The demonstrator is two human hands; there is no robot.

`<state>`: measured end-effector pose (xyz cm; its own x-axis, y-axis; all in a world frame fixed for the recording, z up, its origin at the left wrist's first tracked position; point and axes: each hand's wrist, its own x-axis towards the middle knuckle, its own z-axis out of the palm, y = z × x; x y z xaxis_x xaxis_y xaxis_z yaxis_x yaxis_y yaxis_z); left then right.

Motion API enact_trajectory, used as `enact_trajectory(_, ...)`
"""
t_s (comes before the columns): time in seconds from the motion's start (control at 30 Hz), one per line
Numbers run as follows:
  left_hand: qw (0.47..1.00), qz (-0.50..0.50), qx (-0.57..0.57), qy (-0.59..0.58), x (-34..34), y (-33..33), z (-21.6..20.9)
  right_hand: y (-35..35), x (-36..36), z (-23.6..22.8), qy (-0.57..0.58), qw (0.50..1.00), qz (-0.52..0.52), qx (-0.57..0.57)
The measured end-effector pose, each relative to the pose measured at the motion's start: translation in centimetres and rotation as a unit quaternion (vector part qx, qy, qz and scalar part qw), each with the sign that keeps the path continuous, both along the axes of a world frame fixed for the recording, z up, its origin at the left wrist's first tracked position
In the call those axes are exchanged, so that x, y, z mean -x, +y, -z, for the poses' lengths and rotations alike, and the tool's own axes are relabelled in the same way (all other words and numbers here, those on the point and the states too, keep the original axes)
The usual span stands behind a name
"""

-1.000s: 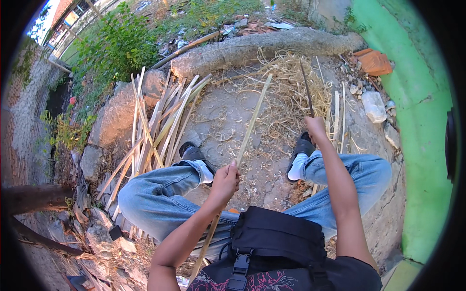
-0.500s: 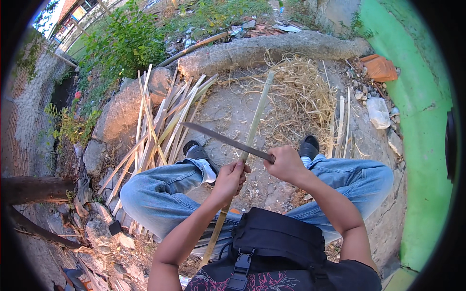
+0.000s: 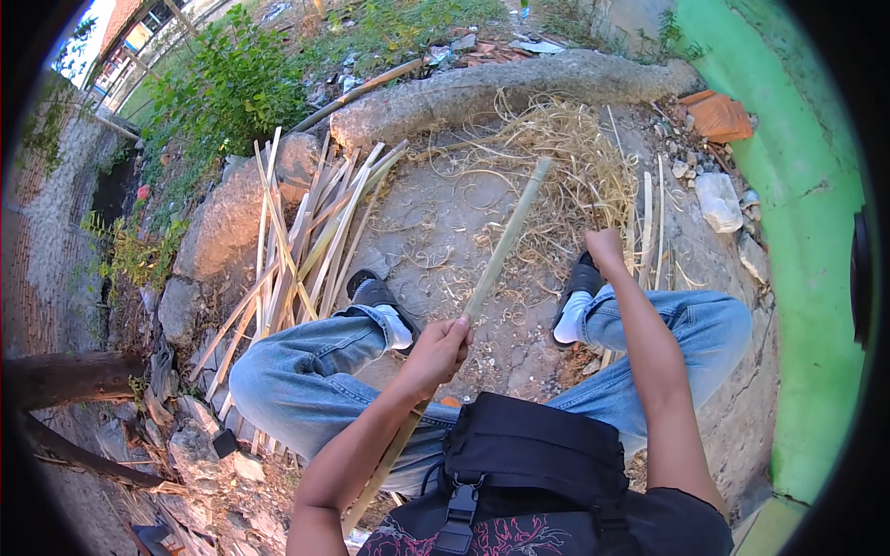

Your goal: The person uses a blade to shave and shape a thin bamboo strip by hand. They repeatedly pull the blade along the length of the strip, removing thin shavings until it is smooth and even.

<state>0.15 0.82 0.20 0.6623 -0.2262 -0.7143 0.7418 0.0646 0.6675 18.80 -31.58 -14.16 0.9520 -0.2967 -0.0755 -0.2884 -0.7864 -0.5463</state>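
Observation:
My left hand (image 3: pixel 439 354) is closed round a long pale green bamboo strip (image 3: pixel 508 243). The strip slants from beneath my left forearm, between my knees, up toward the pile of shavings. My right hand (image 3: pixel 604 252) is a fist out over my right foot, apart from the strip. It grips the long-bladed knife, whose blade hardly shows from this angle against the shavings. Curly bamboo shavings (image 3: pixel 579 153) lie heaped just beyond that hand.
Split bamboo strips (image 3: pixel 311 236) lie piled by my left foot, and a few more (image 3: pixel 646 227) lie at the right. A concrete beam (image 3: pixel 519 88) crosses the far side. A green wall (image 3: pixel 788 232) borders the right, with an orange bag (image 3: pixel 716 117) and white block (image 3: pixel 718 202) near it.
My right hand has moved away from the strip, forward and right, with the knife turned so its blade barely shows. The strip's far end has swung slightly right and nearer.

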Motion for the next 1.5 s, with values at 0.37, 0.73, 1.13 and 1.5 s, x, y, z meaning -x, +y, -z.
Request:
enact_trajectory(0.37,0.993,-0.070,0.090,0.041,-0.9,1.2,-0.6,11.3,6.7,-12.3,-0.020,0.971,-0.203,-0.128)
enact_trajectory(0.73,0.992,-0.060,0.102,0.051,-0.3,1.1,-1.5,12.1,10.5,-10.6,0.028,0.951,-0.308,0.015)
enact_trajectory(1.13,0.997,-0.067,0.042,0.000,-0.8,0.6,-0.7,3.9,1.1,-6.9,0.095,0.949,0.102,-0.281)
enact_trajectory(1.5,0.996,-0.080,0.023,-0.026,-0.5,0.4,1.2,14.2,11.8,-15.7,0.044,0.935,-0.350,-0.032)
